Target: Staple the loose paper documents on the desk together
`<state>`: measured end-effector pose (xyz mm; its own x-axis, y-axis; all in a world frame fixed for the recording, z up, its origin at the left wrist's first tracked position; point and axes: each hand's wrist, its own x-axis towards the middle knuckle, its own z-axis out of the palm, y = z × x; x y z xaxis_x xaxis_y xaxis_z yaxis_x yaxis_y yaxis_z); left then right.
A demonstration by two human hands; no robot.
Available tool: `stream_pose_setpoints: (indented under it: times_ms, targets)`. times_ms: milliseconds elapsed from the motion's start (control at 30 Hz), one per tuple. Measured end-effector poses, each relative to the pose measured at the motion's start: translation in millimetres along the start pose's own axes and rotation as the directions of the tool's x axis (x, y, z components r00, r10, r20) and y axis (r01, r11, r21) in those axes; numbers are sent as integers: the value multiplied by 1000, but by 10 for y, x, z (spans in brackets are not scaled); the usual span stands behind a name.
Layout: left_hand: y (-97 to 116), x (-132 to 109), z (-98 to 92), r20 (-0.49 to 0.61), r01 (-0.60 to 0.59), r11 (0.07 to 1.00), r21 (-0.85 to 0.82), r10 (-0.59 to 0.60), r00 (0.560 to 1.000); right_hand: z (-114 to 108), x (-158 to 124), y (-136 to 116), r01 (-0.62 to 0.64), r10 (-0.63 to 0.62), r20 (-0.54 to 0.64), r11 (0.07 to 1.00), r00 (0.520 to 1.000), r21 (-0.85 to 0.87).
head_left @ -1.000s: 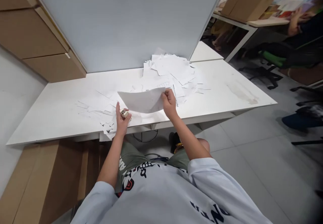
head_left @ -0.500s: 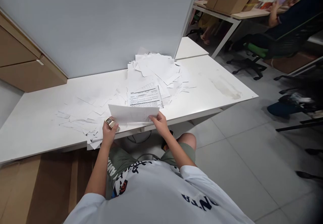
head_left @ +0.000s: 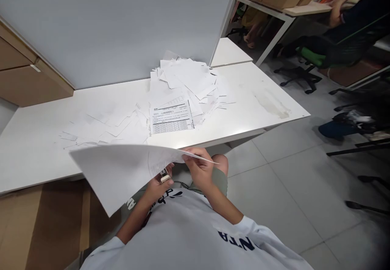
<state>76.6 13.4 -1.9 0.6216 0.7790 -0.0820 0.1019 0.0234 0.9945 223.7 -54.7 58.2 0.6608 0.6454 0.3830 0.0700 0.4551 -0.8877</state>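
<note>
My right hand [head_left: 200, 171] pinches the right end of a large white paper sheet [head_left: 117, 170], fingers closed over its edge. The sheet extends leftward over the desk's front edge, its left corner hanging low. Below the paper, near its right part, my left hand [head_left: 157, 189] is closed around a small beige and dark stapler [head_left: 165, 178]. Some of the left fingers are hidden behind the sheet. Beyond my hands a printed form [head_left: 172, 117] lies flat on the white desk [head_left: 240, 99], in front of a heap of papers [head_left: 190, 77].
Loose papers [head_left: 112, 126] are spread over the desk's left half. A grey partition [head_left: 137, 26] rises behind it. Cardboard boxes [head_left: 33, 81] stand at the left. To the right, a person sits on an office chair [head_left: 317, 57] at another table [head_left: 292, 12].
The sheet has swung leftward and toward me, now showing a broad face. My left hand has moved right and closer to me with the stapler, under the sheet. My right hand still grips the paper.
</note>
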Motion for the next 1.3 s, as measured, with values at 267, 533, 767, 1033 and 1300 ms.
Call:
stream_pose_setpoints:
  times_ms: [267,533,767,1033,1300]
  targets:
    - [189,45,36,-144,-171,984,-50,162,976,-128,-67,-112,12,-30,215,996,976,86]
    - [64,7,-74,-130,-228,973,-38,221,966,-106,-173,-30,-15,-8,245,996,970,90]
    - [-119,19,-122,-110,-151,988,-42,146,983,-102,-198,50,-126,113,175,990,978,62]
    - [-244,11,-78,-112,-138,980,-143,123,986,-137,-203,62,-128,129,127,992,983,-18]
    - [-503,-243,18,51,-52,981,-187,62,997,-279,1974,808,32,-111,-233,947,966,-318]
